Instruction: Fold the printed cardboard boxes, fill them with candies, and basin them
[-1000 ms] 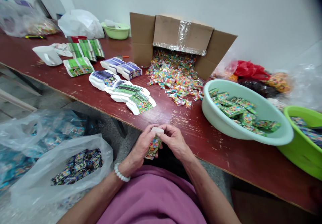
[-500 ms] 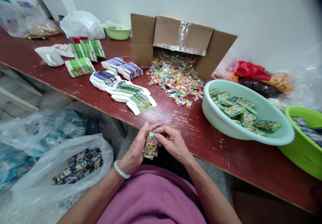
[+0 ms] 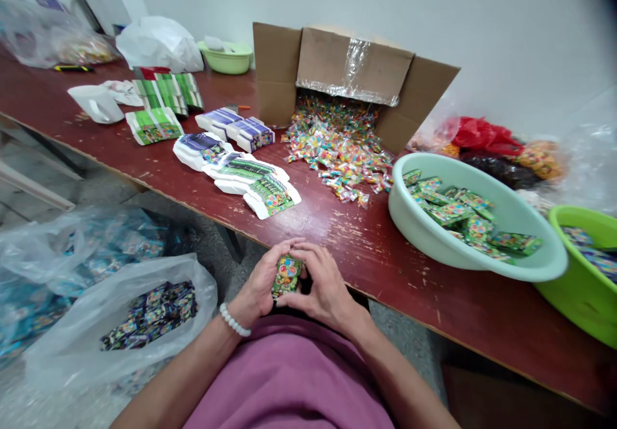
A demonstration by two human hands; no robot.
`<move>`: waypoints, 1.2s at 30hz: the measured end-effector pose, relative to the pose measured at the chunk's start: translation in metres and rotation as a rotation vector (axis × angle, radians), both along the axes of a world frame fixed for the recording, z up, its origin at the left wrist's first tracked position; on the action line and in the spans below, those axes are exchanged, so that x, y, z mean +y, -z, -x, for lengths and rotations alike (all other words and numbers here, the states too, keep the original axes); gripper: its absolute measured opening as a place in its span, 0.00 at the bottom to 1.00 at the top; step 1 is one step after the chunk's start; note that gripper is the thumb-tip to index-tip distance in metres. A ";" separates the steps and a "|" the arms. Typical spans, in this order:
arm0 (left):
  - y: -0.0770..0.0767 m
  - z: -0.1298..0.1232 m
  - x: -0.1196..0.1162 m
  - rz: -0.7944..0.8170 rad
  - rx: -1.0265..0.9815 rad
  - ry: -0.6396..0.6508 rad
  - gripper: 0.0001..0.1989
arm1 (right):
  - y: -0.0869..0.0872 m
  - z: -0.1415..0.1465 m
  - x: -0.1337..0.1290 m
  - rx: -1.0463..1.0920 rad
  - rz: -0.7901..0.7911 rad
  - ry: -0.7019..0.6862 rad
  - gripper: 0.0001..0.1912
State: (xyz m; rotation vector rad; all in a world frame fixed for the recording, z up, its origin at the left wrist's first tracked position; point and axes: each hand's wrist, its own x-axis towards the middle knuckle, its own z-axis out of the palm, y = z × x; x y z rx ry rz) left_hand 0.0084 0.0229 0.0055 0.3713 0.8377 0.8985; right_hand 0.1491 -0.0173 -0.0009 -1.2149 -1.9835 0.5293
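Observation:
A small green printed packet (image 3: 286, 276) is held between both hands at the table's front edge. My left hand (image 3: 260, 286) is wrapped round its left side. My right hand (image 3: 324, 286) closes on it from the right, thumb at the bottom end and fingers at the top. Flat green cartons (image 3: 272, 194) lie fanned on the table just beyond. Behind them, wrapped candies (image 3: 340, 153) spill from a cardboard box (image 3: 354, 66). A pale green basin (image 3: 482, 257) on the right holds several filled green packets (image 3: 453, 212).
Bundled green cartons (image 3: 154, 124), purple cartons (image 3: 236, 130) and a white cup (image 3: 99, 105) are on the left. A bright green basin (image 3: 578, 300) stands far right. Plastic bags with packets (image 3: 149, 316) lie below the table at left.
My right hand has shifted from the packet's upper corner to span its right side, thumb now at the bottom. The packet's top, white before, now shows printed.

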 end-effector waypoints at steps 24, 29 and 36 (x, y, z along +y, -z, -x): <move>0.012 0.038 0.106 -1.032 2.149 0.169 0.24 | -0.059 -0.151 0.031 -0.328 -0.590 0.829 0.36; 0.005 0.043 0.109 -1.008 2.032 0.153 0.23 | -0.016 -0.068 0.046 -0.145 -0.308 0.475 0.21; 0.004 0.036 0.082 -0.851 1.205 -0.003 0.13 | 0.014 -0.022 0.076 0.556 0.275 0.401 0.30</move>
